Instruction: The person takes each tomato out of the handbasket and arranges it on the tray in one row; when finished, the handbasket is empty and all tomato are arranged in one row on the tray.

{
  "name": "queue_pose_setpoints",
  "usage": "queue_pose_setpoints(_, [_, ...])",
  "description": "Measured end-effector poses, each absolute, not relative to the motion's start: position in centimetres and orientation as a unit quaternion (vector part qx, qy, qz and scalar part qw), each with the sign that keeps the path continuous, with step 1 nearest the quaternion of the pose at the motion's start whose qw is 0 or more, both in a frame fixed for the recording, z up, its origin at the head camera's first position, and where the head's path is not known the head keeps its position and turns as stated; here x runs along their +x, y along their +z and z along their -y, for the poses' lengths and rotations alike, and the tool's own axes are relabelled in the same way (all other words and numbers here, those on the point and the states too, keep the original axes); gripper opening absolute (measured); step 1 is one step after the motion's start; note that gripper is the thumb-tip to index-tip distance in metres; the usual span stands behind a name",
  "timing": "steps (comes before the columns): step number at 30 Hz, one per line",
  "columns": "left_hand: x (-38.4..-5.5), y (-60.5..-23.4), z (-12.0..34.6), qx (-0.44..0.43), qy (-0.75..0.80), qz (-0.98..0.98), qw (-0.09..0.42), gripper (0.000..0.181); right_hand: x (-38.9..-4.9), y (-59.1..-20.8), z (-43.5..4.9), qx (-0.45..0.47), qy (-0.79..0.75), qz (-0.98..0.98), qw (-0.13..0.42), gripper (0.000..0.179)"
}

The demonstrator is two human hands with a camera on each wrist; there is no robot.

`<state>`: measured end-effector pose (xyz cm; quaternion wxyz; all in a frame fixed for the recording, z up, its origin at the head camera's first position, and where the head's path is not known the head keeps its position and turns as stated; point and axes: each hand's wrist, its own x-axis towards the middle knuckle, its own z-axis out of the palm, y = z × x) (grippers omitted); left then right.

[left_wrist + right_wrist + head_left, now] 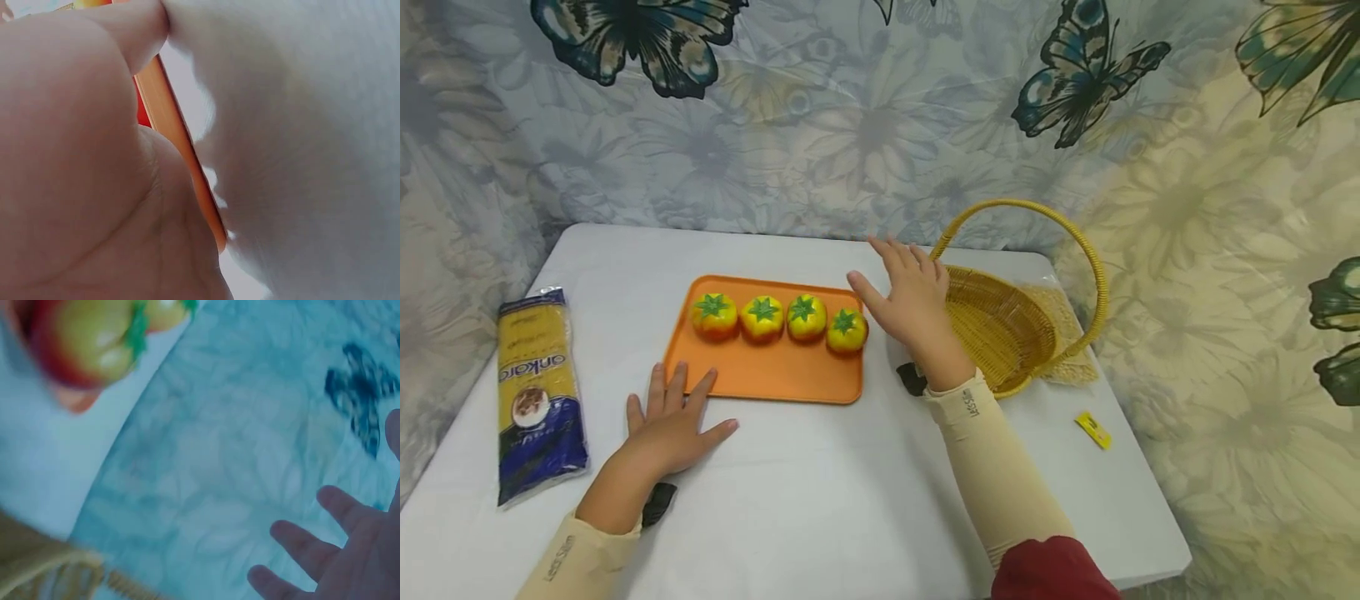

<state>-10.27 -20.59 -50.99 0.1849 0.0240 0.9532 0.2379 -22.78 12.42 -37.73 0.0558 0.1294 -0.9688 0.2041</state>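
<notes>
My left hand (668,429) spreads its fingers at the front left edge of an orange tray (790,385), fingertips right at the rim. In the left wrist view the palm (69,162) fills much of the picture, with a strip of tray (172,119) behind it. Several yellow-red toy tomatoes (762,318) with green tops stand in a row on the tray. Between the tray's right end and a yellow wicker basket (1000,333), my right hand (917,304) is raised with fingers spread, holding nothing. The right wrist view shows its fingers (309,550) and a tomato (87,344).
A blue and yellow packet (541,400) lies at the table's left. Beside the basket, partly behind it, is a clear bag of pale grains (1063,333). A small yellow sachet (1093,430) lies at the right on the white table (835,500). A butterfly-patterned cloth (872,133) hangs behind.
</notes>
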Motion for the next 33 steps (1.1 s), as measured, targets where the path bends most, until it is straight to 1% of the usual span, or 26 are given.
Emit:
queue_pose_setpoints(4, [-10.0, -50.9, 21.0, 0.017, 0.242, -0.952, 0.185, 0.104, -21.8, -38.6, -14.6, 0.108, 0.238, 0.963, 0.070, 0.073])
queue_pose_setpoints(9, [-10.0, -51.1, 21.3, 0.011, 0.241, -0.953, 0.185, 0.104, -20.6, -39.8, -16.6, 0.085, 0.280, 0.954, 0.072, 0.074])
queue_pose_setpoints(15, [-10.0, -51.0, 21.3, 0.005, 0.240, -0.952, 0.189, 0.104, -20.0, -41.9, -17.9, 0.062, 0.276, 0.955, 0.087, 0.074])
queue_pose_setpoints(23, [-9.9, -50.9, 21.5, -0.002, 0.242, -0.951, 0.195, 0.104, -19.7, -44.3, -16.7, 0.032, 0.259, 0.965, 0.039, 0.076])
queue_pose_setpoints(33, [-10.7, -51.5, 21.9, 0.007, 0.226, -0.955, 0.193, 0.107, -19.9, -45.1, -15.9, 0.027, 0.266, 0.963, 0.021, 0.076])
